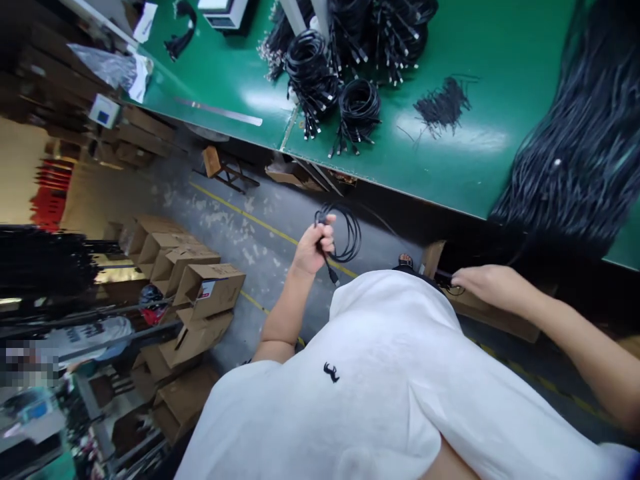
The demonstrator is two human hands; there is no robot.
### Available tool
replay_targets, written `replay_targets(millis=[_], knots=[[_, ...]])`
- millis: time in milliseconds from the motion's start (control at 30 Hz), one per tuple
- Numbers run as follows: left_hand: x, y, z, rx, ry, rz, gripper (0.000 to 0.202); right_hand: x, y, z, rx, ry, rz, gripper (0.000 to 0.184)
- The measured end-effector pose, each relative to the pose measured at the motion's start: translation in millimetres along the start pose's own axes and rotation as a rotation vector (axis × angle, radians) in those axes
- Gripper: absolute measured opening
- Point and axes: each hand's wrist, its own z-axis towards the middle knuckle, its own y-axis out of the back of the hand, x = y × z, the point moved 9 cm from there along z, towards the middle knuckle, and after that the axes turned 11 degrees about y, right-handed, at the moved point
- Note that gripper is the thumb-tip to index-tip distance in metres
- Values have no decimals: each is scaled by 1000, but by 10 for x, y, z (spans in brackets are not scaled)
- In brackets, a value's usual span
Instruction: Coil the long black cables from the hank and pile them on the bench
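Note:
My left hand (315, 245) is closed around a coiled black cable (345, 233), held below the edge of the green table (475, 167) and above the floor. One plug end hangs down from the fist. My right hand (487, 283) is closed on a black cable end (445, 277) near a cardboard box (480, 310) under the table. My white shirt (390, 387) fills the lower middle of the view.
On the table lie several coiled black cable bundles (357, 107), a small pile of black ties (443, 103) and a large heap of loose cables (575, 147) at the right. Open cardboard boxes (200, 293) stand on the floor at left. A yellow line (250, 217) crosses the floor.

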Motion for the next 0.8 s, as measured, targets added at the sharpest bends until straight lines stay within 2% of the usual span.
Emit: replay_targets(millis=[33,100,133,200,300,367,433,533,600,700,800], knots=[[102,-43,72,7,43,84,13,331,-74,89,57,103,16,42],[395,-189,186,72,134,273,27,910,-56,338,89,269,35,45],[565,-281,212,121,178,356,34,1092,24,492,65,306,34,46],[902,-481,186,250,278,473,42,1209,242,802,-11,297,11,47],[1212,-721,-2,445,430,489,46,975,433,1062,-11,222,72,45],[1231,-768,-144,520,517,420,46,677,461,1018,28,162,232,45],[1111,-716,-235,531,540,327,42,255,514,816,-27,34,355,43],[772,-497,-234,396,409,168,30,-489,627,347,-231,-226,323,37],[557,-326,-211,256,297,52,29,-800,596,120,-270,-280,227,32],[307,-207,-208,135,154,-115,31,-946,361,9,-205,-261,123,29],[130,-203,-187,101,61,-214,28,-850,55,3,-126,-314,137,32]])
